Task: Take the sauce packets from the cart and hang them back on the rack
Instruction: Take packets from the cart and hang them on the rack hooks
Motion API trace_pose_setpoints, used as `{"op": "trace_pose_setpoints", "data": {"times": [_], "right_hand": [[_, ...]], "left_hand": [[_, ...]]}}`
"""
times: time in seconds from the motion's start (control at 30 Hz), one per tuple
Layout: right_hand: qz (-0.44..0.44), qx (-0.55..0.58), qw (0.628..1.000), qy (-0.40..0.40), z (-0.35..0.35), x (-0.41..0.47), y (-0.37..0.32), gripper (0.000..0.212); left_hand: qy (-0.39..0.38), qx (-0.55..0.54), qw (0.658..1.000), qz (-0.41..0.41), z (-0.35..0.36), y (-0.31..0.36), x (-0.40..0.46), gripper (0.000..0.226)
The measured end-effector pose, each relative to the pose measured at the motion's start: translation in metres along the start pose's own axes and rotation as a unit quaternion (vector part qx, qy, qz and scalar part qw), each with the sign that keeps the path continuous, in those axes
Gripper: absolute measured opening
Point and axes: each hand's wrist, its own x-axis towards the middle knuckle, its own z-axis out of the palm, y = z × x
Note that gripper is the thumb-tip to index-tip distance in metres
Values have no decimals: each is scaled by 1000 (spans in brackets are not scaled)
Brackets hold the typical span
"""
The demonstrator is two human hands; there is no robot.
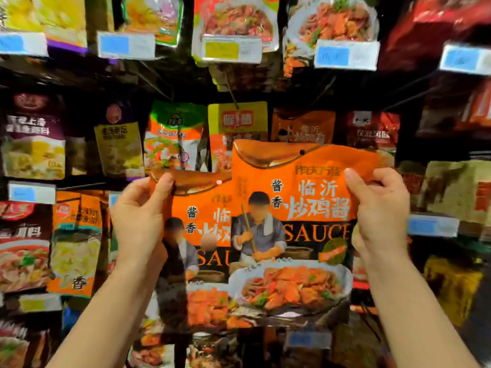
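Note:
I hold two orange sauce packets up in front of the rack, one overlapping the other. The front packet (292,197) is higher and to the right; my right hand (380,208) pinches its upper right corner. Its hang hole shows near the top edge. The rear packet (202,235) sits lower and to the left; my left hand (140,216) grips its upper left corner with the thumb on the front. Just behind them hang matching orange packets (303,126) on a rack hook.
The rack fills the view with hanging packets: a yellow-topped packet (237,120) on a metal hook, a green and orange one (175,134), dark red ones (372,128) to the right. Blue and yellow price tags (231,49) stick out on the hook ends. The cart is not in view.

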Motion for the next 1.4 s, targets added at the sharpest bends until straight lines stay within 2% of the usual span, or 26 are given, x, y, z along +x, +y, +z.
{"op": "trace_pose_setpoints", "data": {"times": [0.17,0.3,0.5,0.6,0.77,0.97,1.1,1.2,1.27,1.4], "right_hand": [[-21,-47,998,40,-5,69,-20,20],[11,-19,997,68,11,112,-21,20],[42,16,993,108,31,162,-16,16],[63,37,992,106,35,179,-16,15],[87,22,988,127,44,188,-14,20],[116,29,988,99,34,182,-2,13],[90,6,989,118,38,189,1,11],[38,-65,986,146,41,195,11,12],[13,-106,980,165,42,202,19,12],[-27,-203,966,158,48,206,33,17]], "left_hand": [[-48,48,995,69,27,-7,23,13],[-45,82,988,120,35,-10,38,23],[-32,111,979,169,36,-7,55,19],[-20,134,974,183,34,-3,61,13],[-9,148,969,197,33,5,63,17],[-23,145,972,185,27,11,57,8],[-17,142,974,173,30,12,52,8],[-13,137,975,173,31,16,47,5],[-10,117,978,170,27,21,45,11],[-32,104,981,161,19,32,51,7]]}}
